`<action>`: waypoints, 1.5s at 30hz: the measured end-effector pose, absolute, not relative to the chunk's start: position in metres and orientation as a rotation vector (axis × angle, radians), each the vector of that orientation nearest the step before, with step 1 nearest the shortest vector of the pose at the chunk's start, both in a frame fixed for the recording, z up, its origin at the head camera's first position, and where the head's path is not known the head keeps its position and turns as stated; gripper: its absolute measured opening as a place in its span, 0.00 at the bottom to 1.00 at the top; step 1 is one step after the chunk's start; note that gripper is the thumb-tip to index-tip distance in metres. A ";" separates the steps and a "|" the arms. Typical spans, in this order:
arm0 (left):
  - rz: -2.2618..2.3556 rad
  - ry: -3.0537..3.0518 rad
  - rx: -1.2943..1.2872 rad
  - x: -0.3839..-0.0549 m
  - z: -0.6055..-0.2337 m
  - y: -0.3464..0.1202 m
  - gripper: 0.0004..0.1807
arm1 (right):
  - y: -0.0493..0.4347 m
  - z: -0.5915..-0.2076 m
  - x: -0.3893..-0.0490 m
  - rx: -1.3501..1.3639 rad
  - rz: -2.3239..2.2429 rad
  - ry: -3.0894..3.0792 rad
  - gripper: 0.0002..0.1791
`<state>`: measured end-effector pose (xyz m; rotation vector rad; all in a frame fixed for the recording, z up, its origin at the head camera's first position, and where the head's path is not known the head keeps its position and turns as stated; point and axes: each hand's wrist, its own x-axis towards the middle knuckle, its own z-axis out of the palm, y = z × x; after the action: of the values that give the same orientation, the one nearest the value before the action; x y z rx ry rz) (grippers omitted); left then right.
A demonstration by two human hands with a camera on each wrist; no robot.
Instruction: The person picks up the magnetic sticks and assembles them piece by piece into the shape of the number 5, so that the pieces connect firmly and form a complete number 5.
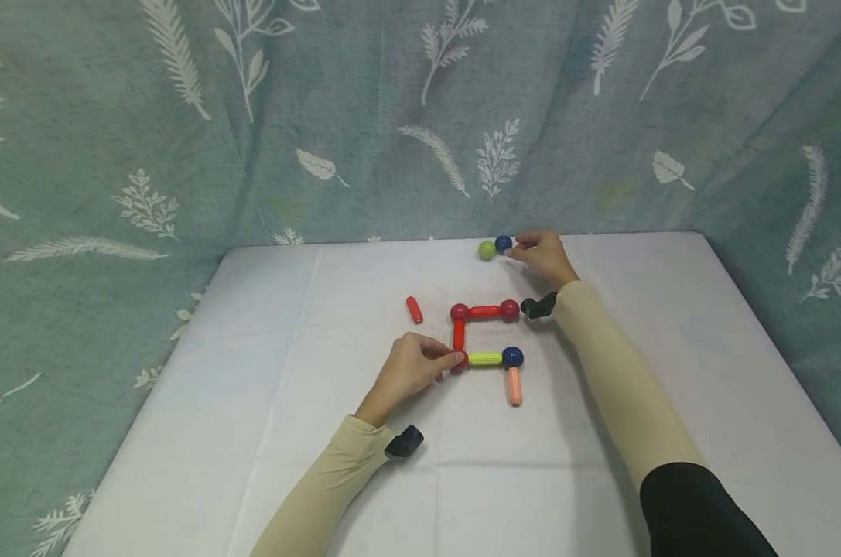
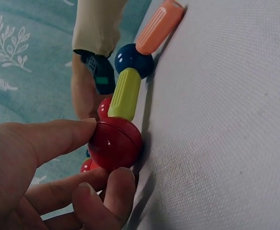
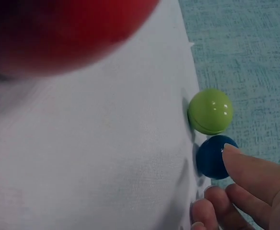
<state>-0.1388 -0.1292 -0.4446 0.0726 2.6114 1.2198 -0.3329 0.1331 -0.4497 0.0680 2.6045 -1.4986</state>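
Far blue ball point(image 1: 503, 244) is set near the back edge of the white table point(image 1: 336, 286), immediately left of the fingertips of the right hand point(image 1: 544, 257). Being round, it is given no long axis of its own; the pair made with the green ball point(image 1: 486, 250), just beside it on the side away from that hand, is lined up roughly along the edge. Whether the two balls touch cannot be told. The right hand is much the nearer; the left hand point(image 1: 415, 365) is placed well apart, lower and to the left. The right arm is stretched forward and angled leftward, so that the ball is met from its right side. The thumb is laid over the ball, with the other fingers curved close by; whether a full pinch is made cannot be told. By the left hand, the red corner ball point(image 2: 115, 143) is pinched between thumb and bent fingers. From it, the yellow-green rod point(image 1: 485, 359) is pointed rightward to the near blue ball point(image 1: 513, 357).
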 end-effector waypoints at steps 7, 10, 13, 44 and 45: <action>1.221 2.616 0.079 -0.138 -0.445 -0.128 0.16 | 0.130 -0.453 -0.335 0.019 -1.533 2.644 0.29; 1.215 2.623 0.090 -0.138 -0.445 -0.128 0.16 | 0.130 -0.454 -0.336 0.007 -1.533 2.654 0.30; 1.214 2.633 0.103 -0.138 -0.445 -0.128 0.16 | 0.130 -0.454 -0.338 -0.014 -1.530 2.658 0.30; 1.238 2.648 0.118 -0.139 -0.445 -0.130 0.16 | 0.139 -0.431 -0.321 -0.018 -1.447 2.596 0.28; 1.235 2.653 0.122 -0.139 -0.445 -0.130 0.16 | 0.140 -0.428 -0.319 -0.026 -1.448 2.596 0.28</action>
<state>-0.1390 -0.1295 -0.4453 0.1219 2.6529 1.2353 -0.3191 0.1401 -0.4283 -0.0256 2.5963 -1.4482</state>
